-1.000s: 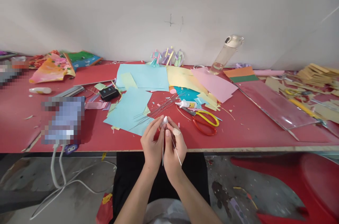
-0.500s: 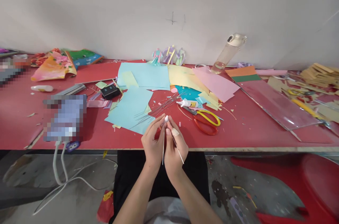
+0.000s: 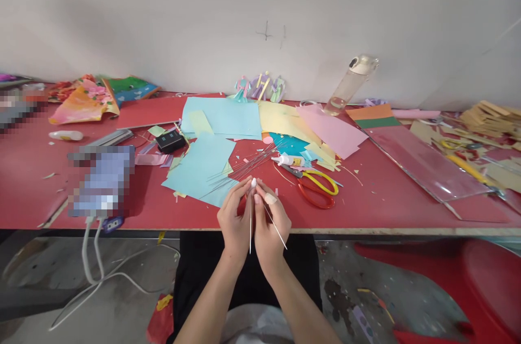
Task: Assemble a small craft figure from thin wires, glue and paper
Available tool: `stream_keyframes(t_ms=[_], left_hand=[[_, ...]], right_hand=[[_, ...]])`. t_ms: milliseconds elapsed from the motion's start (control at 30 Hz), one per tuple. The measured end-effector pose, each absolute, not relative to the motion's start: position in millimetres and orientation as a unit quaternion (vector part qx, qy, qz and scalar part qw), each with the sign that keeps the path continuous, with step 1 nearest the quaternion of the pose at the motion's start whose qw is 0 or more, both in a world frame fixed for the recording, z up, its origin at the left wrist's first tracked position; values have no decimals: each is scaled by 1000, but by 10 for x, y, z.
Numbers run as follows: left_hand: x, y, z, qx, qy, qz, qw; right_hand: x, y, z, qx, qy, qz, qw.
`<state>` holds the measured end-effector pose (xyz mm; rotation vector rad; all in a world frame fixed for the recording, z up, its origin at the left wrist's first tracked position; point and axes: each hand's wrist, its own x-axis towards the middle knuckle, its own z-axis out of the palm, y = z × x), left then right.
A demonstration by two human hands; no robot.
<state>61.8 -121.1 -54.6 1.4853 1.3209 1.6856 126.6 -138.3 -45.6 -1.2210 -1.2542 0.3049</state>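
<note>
My left hand (image 3: 234,218) and my right hand (image 3: 269,227) meet over the table's front edge, fingertips pinched together. Between them is a small white rounded piece (image 3: 254,183), its material too small to make out. One thin white wire-like strip (image 3: 250,236) hangs straight down between the palms. A second thin strip (image 3: 280,236) slants across my right palm toward the wrist. The upper ends of both strips are hidden by my fingers. A beige bandage (image 3: 271,199) is on a right finger. Just beyond lie thin dark wires (image 3: 248,165) over blue paper (image 3: 199,167).
Scissors (image 3: 317,186) with yellow and red handles lie right of my hands, beside a small glue bottle (image 3: 291,160). A clear water bottle (image 3: 345,89) stands behind. Small paper dolls (image 3: 260,86) lean on the wall. A pixelated phone-like device (image 3: 101,181) with cables is at left.
The slanting strip in my right hand has swung slightly outward to the right. Both hands keep the white piece pinched in nearly the same place.
</note>
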Motion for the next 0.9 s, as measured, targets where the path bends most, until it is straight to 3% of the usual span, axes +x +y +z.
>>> stream_keyframes(t_ms=[900], left_hand=[[609, -1193, -536, 556, 503, 595, 289]], right_hand=[[1293, -1356, -509, -527, -523, 137, 655]])
